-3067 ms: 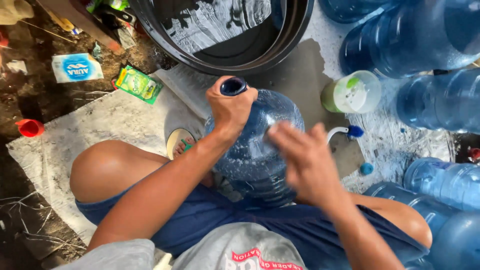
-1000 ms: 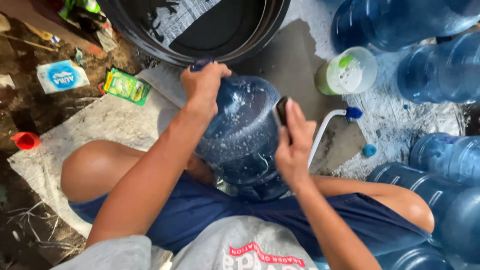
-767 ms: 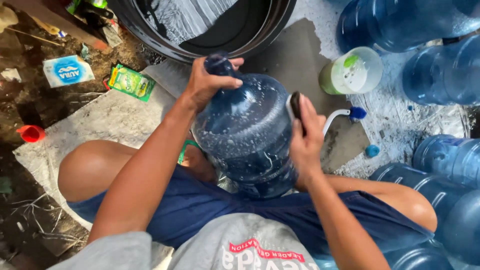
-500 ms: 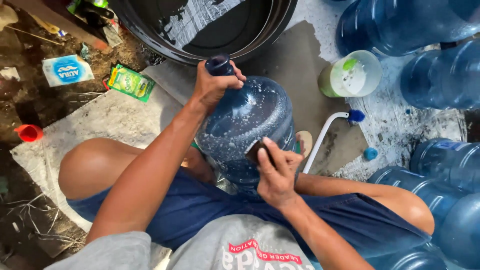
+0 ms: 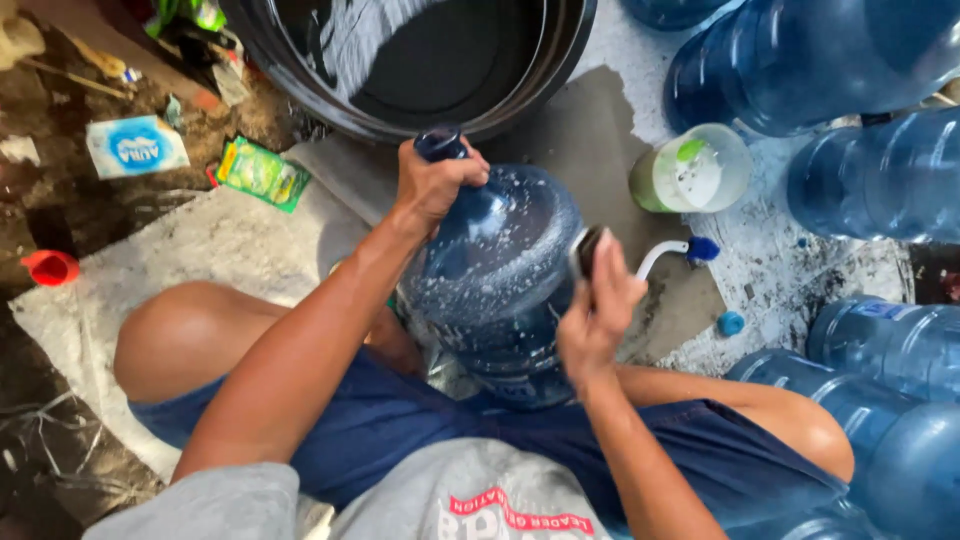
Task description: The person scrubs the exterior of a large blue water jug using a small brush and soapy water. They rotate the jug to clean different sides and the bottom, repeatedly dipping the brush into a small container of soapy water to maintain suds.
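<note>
I am crouched low with a big blue water jug (image 5: 500, 280) tilted between my knees, its neck pointing away from me toward the black tub (image 5: 420, 60) just ahead. My left hand (image 5: 432, 185) is wrapped tight around the jug's neck, right under the dark cap, fingers fully closed on it. My right hand (image 5: 597, 320) is pressed against the jug's right shoulder, fingers curled around a small dark scrubbing pad (image 5: 588, 250) that touches the plastic. Soap foam and white droplets cling to the upper side of the jug in a band just left of that pad. The jug's base sits down near my lap, over my blue shorts (image 5: 420, 440). Just past my right hand a white-handled brush with a blue head (image 5: 690, 250) lies on the wet grey floor (image 5: 600, 150), and beyond it stands a round white and green container (image 5: 695, 170). More blue jugs (image 5: 830, 60) are piled along the right side, near but not touching the one I hold. On the left, a white cloth (image 5: 200, 240) is spread on the ground, with a green packet (image 5: 260, 172) at its far edge, a blue and white packet (image 5: 135, 145) beyond that, and a small red cap (image 5: 50, 267) on the dirt.
</note>
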